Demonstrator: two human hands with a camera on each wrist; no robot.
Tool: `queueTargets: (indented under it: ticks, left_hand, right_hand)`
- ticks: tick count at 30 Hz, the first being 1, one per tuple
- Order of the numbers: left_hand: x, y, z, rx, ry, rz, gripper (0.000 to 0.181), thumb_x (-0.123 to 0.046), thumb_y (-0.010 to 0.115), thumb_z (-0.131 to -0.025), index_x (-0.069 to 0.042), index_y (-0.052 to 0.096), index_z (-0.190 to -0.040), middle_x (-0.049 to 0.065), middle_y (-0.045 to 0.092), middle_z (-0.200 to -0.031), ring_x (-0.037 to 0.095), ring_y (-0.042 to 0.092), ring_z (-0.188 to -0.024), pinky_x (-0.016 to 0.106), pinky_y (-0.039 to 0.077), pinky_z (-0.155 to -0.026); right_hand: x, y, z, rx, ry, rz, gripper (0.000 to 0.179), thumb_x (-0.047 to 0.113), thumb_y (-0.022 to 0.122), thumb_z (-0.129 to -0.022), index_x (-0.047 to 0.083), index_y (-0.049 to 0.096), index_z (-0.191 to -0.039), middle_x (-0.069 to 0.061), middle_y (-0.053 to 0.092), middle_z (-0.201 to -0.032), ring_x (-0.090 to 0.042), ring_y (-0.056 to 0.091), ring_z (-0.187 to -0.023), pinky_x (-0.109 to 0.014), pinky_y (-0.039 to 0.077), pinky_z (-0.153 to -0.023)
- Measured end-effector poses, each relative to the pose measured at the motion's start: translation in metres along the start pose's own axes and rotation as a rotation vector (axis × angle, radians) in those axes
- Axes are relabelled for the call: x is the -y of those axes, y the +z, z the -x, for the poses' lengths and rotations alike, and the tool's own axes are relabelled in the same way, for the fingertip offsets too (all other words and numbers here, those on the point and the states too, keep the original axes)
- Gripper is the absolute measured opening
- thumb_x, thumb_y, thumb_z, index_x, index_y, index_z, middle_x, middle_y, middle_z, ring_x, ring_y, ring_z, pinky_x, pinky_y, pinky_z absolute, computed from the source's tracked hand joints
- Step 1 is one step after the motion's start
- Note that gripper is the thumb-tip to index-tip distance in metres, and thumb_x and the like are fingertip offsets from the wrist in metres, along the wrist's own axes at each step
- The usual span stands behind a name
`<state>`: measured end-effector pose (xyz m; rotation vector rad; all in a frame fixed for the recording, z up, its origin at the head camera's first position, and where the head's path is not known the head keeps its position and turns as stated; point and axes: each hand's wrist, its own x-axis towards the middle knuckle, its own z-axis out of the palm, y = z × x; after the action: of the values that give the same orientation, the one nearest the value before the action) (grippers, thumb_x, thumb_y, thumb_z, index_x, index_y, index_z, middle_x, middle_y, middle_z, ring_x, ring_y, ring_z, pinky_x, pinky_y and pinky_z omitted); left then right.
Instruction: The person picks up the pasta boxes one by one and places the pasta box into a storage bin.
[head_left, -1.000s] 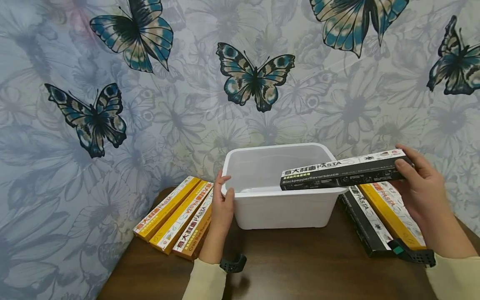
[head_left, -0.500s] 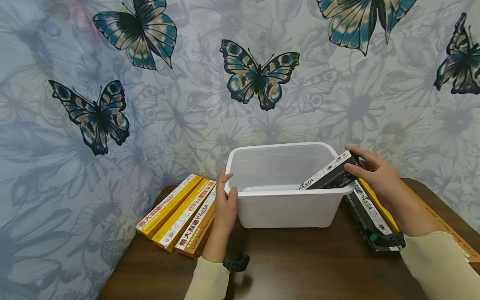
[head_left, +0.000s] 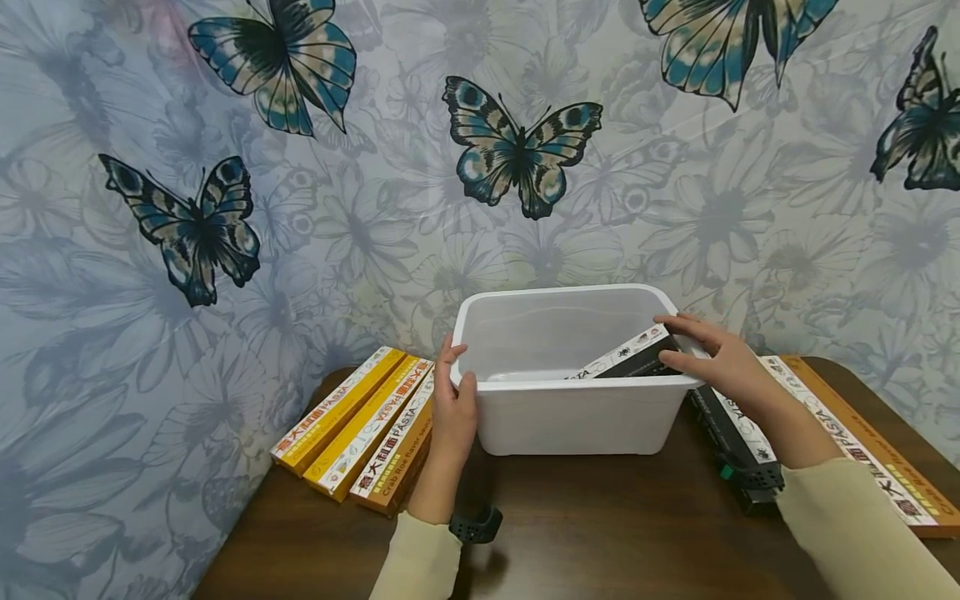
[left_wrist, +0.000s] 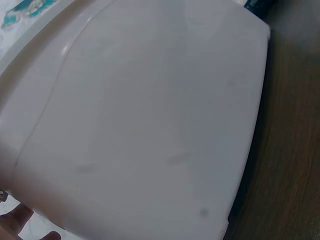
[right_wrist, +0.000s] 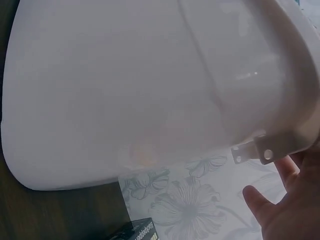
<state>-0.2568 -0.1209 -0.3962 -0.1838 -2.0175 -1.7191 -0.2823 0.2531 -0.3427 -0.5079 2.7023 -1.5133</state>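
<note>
A white plastic bin [head_left: 573,417] stands on the table. My left hand [head_left: 452,412] grips its left rim, thumb at the near corner and fingers at the side; fingertips [left_wrist: 17,217] show at the bin's edge in the left wrist view. A black-and-white pasta box [head_left: 630,354] slants down into the bin, its right end raised near the right rim. My right hand [head_left: 720,362] reaches over that rim, thumb and fingers on either side of the box's raised end. The box's lower end is hidden by the bin's front wall. In the right wrist view the thumb [right_wrist: 260,205] shows below the rim.
Left of the bin, three yellow and orange pasta boxes [head_left: 367,429] lie side by side on the brown table [head_left: 585,525]. On the right, another black pasta box [head_left: 738,433] and an orange one [head_left: 862,442] lie partly under the right forearm. A butterfly-patterned wall [head_left: 375,208] rises behind.
My right hand has moved left and down, bringing the black pasta box from above the right rim down into the bin at a slant. The left hand stays on the rim.
</note>
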Motion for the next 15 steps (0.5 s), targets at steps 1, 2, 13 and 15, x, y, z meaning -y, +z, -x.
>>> queueTargets:
  ticks: [1,2,13,15]
  left_hand:
    - [0.0033,0.0002,-0.0004,-0.002,0.007,-0.003,0.041,-0.015,0.043,-0.098,-0.012,0.048,-0.138,-0.002,0.022,-0.167,0.022,0.018,-0.156,0.052,0.022,-0.124]
    - [0.004,0.0003,-0.0006,-0.003,0.005,0.0,0.041,-0.014,0.043,-0.097,-0.01,0.047,-0.138,-0.002,0.022,-0.167,0.023,0.018,-0.156,0.052,0.022,-0.123]
    - [0.0072,0.0034,0.0006,-0.022,0.033,-0.017,0.039,-0.018,0.043,-0.097,-0.022,0.048,-0.135,-0.009,0.024,-0.166,0.02,0.018,-0.156,0.053,0.022,-0.123]
    - [0.0076,0.004,0.001,-0.018,0.027,-0.015,0.039,-0.018,0.043,-0.097,-0.022,0.048,-0.135,-0.009,0.023,-0.166,0.02,0.017,-0.156,0.053,0.021,-0.123]
  right_hand:
    - [-0.0002,0.0004,-0.0004,0.006,0.001,0.009,0.064,0.034,0.062,-0.098,0.024,0.036,-0.156,-0.012,0.007,-0.17,-0.043,0.0,-0.155,-0.076,0.015,-0.112]
    - [-0.0002,0.0007,-0.001,0.005,-0.002,0.028,0.065,0.034,0.063,-0.097,0.023,0.037,-0.155,-0.011,0.006,-0.17,-0.043,-0.001,-0.155,-0.077,0.015,-0.11]
    - [-0.0047,0.0062,-0.0043,-0.037,-0.094,0.045,0.052,0.031,0.052,-0.103,0.01,0.044,-0.15,-0.015,0.015,-0.168,-0.039,0.002,-0.156,-0.079,0.011,-0.11]
    - [-0.0058,0.0085,-0.0037,-0.061,-0.102,0.029,0.052,0.031,0.051,-0.103,0.008,0.045,-0.15,-0.016,0.017,-0.167,-0.038,0.002,-0.156,-0.078,0.012,-0.111]
